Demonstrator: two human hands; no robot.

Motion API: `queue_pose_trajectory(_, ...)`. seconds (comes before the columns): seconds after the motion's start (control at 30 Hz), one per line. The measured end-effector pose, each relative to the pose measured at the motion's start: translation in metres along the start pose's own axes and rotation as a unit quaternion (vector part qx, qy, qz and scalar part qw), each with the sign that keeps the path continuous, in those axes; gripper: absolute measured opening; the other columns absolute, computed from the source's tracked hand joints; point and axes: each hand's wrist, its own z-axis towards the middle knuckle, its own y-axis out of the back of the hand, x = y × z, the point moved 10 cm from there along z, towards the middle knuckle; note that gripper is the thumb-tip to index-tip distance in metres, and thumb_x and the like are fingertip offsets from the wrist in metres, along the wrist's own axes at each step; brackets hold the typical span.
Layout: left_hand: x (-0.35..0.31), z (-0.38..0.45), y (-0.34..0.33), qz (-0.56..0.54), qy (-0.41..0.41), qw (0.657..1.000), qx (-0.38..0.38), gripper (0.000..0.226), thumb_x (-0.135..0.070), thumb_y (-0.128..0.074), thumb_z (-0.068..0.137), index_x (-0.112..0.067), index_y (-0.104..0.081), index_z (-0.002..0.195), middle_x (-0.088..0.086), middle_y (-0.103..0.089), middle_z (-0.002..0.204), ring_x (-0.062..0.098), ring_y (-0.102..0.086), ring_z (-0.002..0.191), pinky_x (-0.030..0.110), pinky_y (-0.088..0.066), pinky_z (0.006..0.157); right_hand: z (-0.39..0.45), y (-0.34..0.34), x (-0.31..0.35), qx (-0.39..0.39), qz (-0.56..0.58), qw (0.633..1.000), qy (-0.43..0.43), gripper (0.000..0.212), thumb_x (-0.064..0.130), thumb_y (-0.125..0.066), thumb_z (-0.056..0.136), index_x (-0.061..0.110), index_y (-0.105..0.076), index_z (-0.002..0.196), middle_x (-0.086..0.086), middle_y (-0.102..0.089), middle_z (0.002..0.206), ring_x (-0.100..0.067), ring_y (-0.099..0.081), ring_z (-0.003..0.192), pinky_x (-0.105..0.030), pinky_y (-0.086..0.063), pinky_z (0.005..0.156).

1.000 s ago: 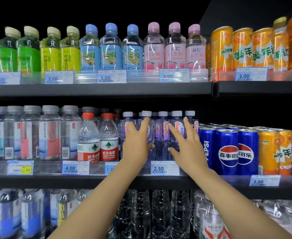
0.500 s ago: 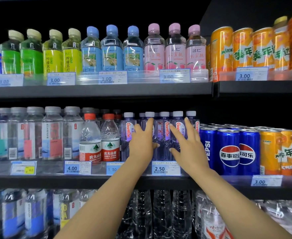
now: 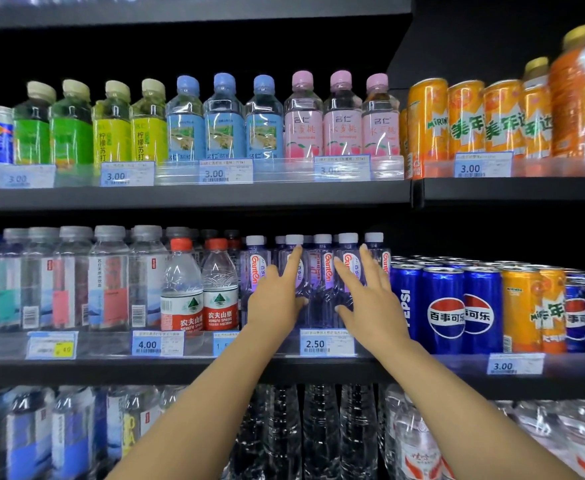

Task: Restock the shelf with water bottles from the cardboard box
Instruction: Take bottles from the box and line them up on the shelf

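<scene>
Both bare forearms reach up and forward from the bottom edge, converging toward the middle. Left hand point(image 3: 277, 299) raised, back facing the camera, fingers straight and spread, index finger pointing highest, thumb out toward the right hand. Right hand point(image 3: 370, 299) just beside it, same height, fingers straight and splayed, tilted up-left, thumb out toward the left hand. Thumbs near, not touching. Neither hand curls round anything.

- green-label bottles point(image 3: 53, 128): 2
- yellow-label bottles point(image 3: 130, 128): 2
- blue-cap bottles point(image 3: 223, 119): 3
- pink-cap peach bottles point(image 3: 341, 117): 3
- red-cap Nongfu Spring bottles point(image 3: 199, 287): 2 in front
- Ganten water bottles point(image 3: 322, 271): 5 white caps in front row
- hands: 2, left hand point(image 3: 277, 299), right hand point(image 3: 370, 299)
</scene>
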Motion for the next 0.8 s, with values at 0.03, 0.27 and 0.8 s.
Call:
queue_pose_trajectory(0.03,0.0,-0.001,0.001,0.004,-0.003,1.0,0.0,0.094,-0.033,-0.064,0.089,-0.037,0.008,0.149,0.012,-0.047,0.113,0.026,-0.054,0.087,0.038,-0.053,0.069,0.0,0.001,0.001,0.011,-0.01,1.0,-0.001,0.082,0.03,-0.061,0.089,0.043,-0.005,0.148,0.003,0.021,0.157,-0.027,0.006,0.146,-0.049,-0.031,0.112)
queue_pose_trajectory(0.27,-0.014,-0.026,0.028,0.031,-0.047,0.998,-0.025,0.078,-0.041,-0.052,0.093,-0.026,-0.003,0.152,0.012,-0.038,0.141,0.029,-0.041,0.121,0.037,-0.049,0.085,-0.021,0.025,0.01,0.039,0.004,0.999,0.018,0.071,0.039,-0.053,0.094,0.041,-0.008,0.149,-0.004,0.017,0.158,-0.026,0.009,0.147,-0.044,-0.01,0.117)
queue_pose_trajectory(0.8,-0.001,-0.302,0.047,0.078,-0.071,0.992,0.07,0.06,-0.048,-0.042,0.089,-0.007,-0.05,0.132,0.012,-0.054,0.128,0.031,-0.054,0.111,0.04,-0.048,0.089,-0.254,-0.003,0.037,0.15,0.089,0.969,0.174,0.057,0.044,-0.05,0.093,0.029,-0.033,0.145,0.002,-0.025,0.155,-0.018,-0.015,0.145,-0.03,-0.003,0.115)
